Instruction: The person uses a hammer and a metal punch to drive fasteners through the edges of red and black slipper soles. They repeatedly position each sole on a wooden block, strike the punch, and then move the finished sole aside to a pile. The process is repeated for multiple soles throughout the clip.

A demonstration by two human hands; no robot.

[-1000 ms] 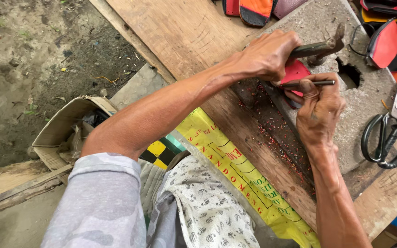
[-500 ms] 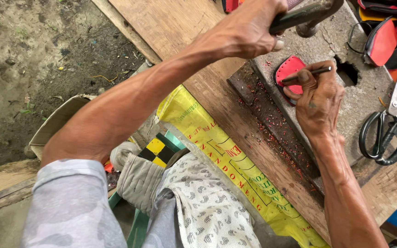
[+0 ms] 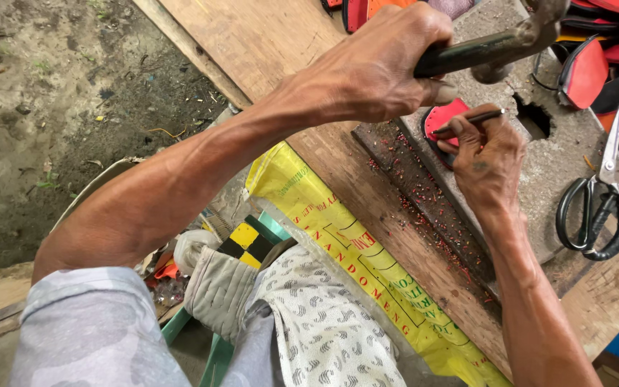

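Red rubber, a small rounded piece (image 3: 444,118), lies on the grey stone block (image 3: 560,161) right of centre in the frame, partly covered by the right hand (image 3: 492,161). That hand rests on the block with its fingers pinched around a thin dark metal punch (image 3: 473,119), which it holds nearly level over the red piece. The left hand (image 3: 385,68), at the top centre, is clenched around the dark handle of a hammer (image 3: 499,43); the hammer's head hangs above the block near the upper right corner, clear of the punch. A ragged hole (image 3: 531,118) shows in the block just right of the right hand. Black-handled scissors (image 3: 596,208) lie on the block's right end, blades pointing up the frame. Red and orange cut pieces (image 3: 589,68) are stacked at the upper right edge. The block sits on a wooden plank surface (image 3: 252,43) that runs diagonally, with fine red crumbs (image 3: 424,208) scattered along a dark strip beside the block. A yellow printed sack (image 3: 352,258) hangs from the surface's near edge at lower centre. Bare dirt ground (image 3: 51,93) fills the upper left.
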